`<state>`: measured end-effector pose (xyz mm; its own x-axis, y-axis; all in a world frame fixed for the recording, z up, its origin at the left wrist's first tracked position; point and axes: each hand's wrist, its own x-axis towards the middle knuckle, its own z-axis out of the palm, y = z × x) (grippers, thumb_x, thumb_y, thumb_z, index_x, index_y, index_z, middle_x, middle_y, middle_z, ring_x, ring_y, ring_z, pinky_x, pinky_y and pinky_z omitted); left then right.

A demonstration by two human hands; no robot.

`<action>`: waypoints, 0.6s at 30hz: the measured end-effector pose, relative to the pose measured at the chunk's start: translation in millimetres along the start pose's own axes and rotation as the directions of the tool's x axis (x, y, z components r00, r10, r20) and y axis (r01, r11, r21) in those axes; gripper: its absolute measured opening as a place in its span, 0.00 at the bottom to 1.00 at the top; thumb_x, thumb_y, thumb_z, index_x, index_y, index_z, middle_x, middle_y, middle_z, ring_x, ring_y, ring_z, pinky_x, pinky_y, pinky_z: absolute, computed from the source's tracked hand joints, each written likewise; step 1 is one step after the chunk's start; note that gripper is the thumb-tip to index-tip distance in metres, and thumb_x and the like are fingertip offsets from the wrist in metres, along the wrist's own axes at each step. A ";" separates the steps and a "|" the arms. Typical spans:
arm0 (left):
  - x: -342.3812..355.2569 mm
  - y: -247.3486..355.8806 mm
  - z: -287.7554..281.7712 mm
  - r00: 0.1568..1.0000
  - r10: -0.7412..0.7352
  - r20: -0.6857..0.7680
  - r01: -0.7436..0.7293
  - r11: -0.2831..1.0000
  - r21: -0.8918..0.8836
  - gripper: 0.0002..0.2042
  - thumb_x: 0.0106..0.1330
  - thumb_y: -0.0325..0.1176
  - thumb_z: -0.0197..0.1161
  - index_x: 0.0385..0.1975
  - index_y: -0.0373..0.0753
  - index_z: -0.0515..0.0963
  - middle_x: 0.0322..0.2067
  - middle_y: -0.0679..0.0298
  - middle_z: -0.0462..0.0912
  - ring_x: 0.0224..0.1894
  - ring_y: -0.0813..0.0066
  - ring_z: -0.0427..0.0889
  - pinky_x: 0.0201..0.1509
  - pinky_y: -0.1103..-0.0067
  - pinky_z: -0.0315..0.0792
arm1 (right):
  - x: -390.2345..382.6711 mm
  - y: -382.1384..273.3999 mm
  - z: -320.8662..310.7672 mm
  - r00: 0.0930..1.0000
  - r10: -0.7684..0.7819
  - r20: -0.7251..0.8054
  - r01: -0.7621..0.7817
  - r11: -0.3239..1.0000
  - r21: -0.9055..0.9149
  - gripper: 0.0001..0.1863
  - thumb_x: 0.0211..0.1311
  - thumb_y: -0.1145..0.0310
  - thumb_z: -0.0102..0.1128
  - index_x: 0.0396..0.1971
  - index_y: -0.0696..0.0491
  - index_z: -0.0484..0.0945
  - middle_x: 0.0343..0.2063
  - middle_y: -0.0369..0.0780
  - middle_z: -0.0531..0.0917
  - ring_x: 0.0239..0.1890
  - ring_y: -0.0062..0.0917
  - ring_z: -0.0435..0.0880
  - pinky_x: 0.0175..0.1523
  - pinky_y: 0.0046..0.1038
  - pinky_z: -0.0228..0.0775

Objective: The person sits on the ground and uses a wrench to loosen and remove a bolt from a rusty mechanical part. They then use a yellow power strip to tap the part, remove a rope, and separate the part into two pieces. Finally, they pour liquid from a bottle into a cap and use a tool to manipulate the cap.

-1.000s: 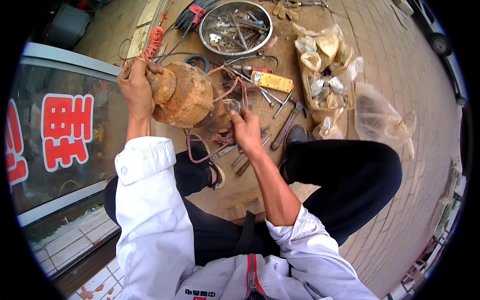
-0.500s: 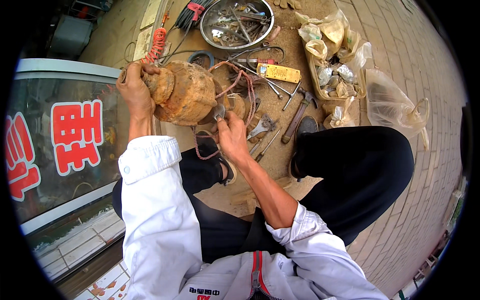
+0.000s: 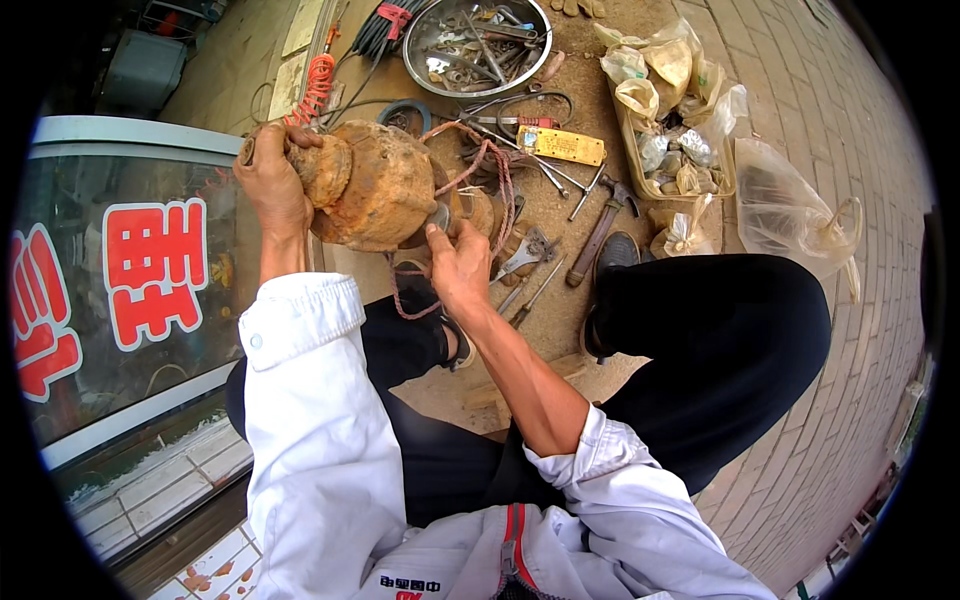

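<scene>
A rusty, orange-brown cast metal housing (image 3: 383,190) with a narrower neck lies on its side between my hands, with braided rope (image 3: 500,175) looped around its right end. My left hand (image 3: 275,185) is closed round the neck at the housing's left end. My right hand (image 3: 460,262) is at the lower right end, thumb and fingers bent onto a small grey metal piece (image 3: 438,216), partly hidden by my thumb. Below the rope, beside my right hand, are a scraper-like flat tool (image 3: 522,258) and a screwdriver (image 3: 523,311).
Around the housing lie a steel bowl (image 3: 475,85) of tools, a hammer (image 3: 592,247), a yellow boxy item (image 3: 560,145), a coiled red air hose (image 3: 318,85), a bin (image 3: 635,165) of bagged parts and a plastic bag (image 3: 790,215). A glass panel (image 3: 80,250) stands left; my knees frame the work.
My right hand has shifted left and slightly down along the housing's end since a second ago. My left hand still grips the neck; the surrounding view has shifted slightly.
</scene>
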<state>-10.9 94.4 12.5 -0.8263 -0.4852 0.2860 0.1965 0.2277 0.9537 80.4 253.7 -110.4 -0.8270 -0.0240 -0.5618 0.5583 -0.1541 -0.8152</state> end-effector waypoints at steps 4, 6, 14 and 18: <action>-1.0 0.4 2.5 1.000 -0.002 0.003 0.002 0.999 -0.051 0.12 0.64 0.28 0.52 0.20 0.29 0.75 0.21 0.56 0.80 0.27 0.69 0.79 0.38 0.75 0.72 | 0.9 4.8 1.8 0.997 -0.072 -0.035 0.070 0.995 -0.066 0.14 0.65 0.67 0.58 0.30 0.64 0.72 0.19 0.46 0.77 0.21 0.29 0.74 0.32 0.39 0.68; 0.2 -1.7 0.9 1.000 0.008 0.001 -0.008 1.000 -0.029 0.12 0.64 0.28 0.52 0.20 0.29 0.75 0.21 0.56 0.80 0.27 0.69 0.79 0.38 0.75 0.72 | -0.9 8.3 6.5 0.992 -0.101 -0.074 0.105 0.993 0.054 0.14 0.66 0.67 0.58 0.30 0.64 0.72 0.19 0.46 0.77 0.21 0.28 0.75 0.31 0.38 0.69; 1.0 -5.6 -0.9 1.000 0.000 -0.010 0.000 1.000 -0.024 0.12 0.64 0.28 0.52 0.21 0.29 0.75 0.22 0.56 0.80 0.27 0.69 0.79 0.38 0.75 0.72 | -5.9 -3.2 0.6 1.000 0.008 -0.015 -0.008 1.000 0.019 0.13 0.66 0.68 0.55 0.31 0.66 0.73 0.20 0.47 0.80 0.17 0.29 0.80 0.26 0.36 0.70; 1.5 -2.9 0.4 1.000 0.004 -0.006 -0.005 1.000 -0.013 0.12 0.64 0.29 0.53 0.20 0.29 0.75 0.22 0.56 0.80 0.27 0.69 0.79 0.38 0.75 0.72 | -8.0 2.3 3.1 0.997 -0.069 -0.027 0.071 0.994 0.081 0.13 0.66 0.69 0.54 0.29 0.66 0.72 0.19 0.46 0.80 0.17 0.29 0.81 0.25 0.35 0.70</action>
<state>-12.9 93.3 10.1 -0.8224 -0.4889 0.2908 0.2068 0.2192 0.9535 88.1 250.5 -107.3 -0.8614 0.0138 -0.5077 0.4907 -0.2353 -0.8390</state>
